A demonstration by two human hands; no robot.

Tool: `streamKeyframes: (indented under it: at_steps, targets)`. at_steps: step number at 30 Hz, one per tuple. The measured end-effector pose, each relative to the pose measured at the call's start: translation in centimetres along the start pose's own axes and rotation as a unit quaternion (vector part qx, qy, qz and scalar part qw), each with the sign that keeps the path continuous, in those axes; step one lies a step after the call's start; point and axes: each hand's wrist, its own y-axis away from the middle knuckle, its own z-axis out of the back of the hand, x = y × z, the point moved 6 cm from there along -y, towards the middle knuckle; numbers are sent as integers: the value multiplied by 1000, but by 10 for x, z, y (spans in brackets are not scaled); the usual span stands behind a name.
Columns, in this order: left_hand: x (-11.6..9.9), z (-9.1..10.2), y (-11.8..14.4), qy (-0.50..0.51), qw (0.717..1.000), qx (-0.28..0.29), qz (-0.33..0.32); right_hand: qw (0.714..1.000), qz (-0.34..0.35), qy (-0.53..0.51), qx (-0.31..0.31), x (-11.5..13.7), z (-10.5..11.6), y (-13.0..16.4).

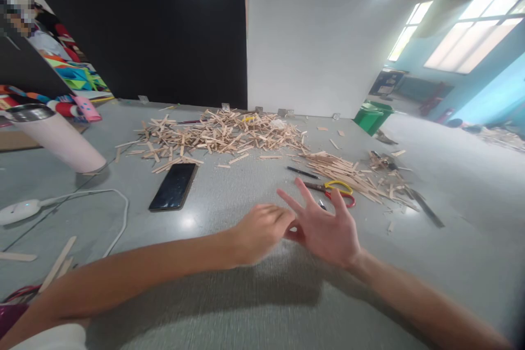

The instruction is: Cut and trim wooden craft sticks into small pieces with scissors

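Observation:
My left hand [260, 232] is closed, its fingertips against the lower fingers of my right hand [330, 229]. Whether anything small sits between them is hidden. Palm up, my right hand has its thumb and upper fingers spread apart, while the lower fingers curl toward the left hand. Just beyond it lie scissors [338, 187] with one yellow and one red handle, and a dark pen [302, 173]. A small dark-tipped object [322, 205] shows partly behind the right fingers. To the left of my hands, a black phone [174, 187] lies flat on the grey table [229, 191].
Wooden craft sticks form a large heap [221, 134] and a flatter pile [344, 172]. A metal ruler [426, 209] lies at right. At left are a pink tumbler [61, 139] and a white device [19, 211] with a cable. Black [176, 33] and white [307, 44] panels stand behind.

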Motion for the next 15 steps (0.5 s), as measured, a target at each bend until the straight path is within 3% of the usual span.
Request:
streamKeyframes:
  at_steps: [3,7,11,13,15]
  targets:
    - [0,31,-10,-20,998,-49,35,1000,17,0,26,0,-8,2]
    - [-11,90,-30,-106,988,-92,67,995,66,66,36,-2,-7,1]
    - [-33,130,-42,-164,984,-37,62,980,62,187,7,-10,9,-3]
    - [-43,133,-28,-139,987,32,69,972,44,231,0,-16,21,-5]
    - [-50,120,9,-72,979,144,126,964,42,261,9,-19,33,-8]
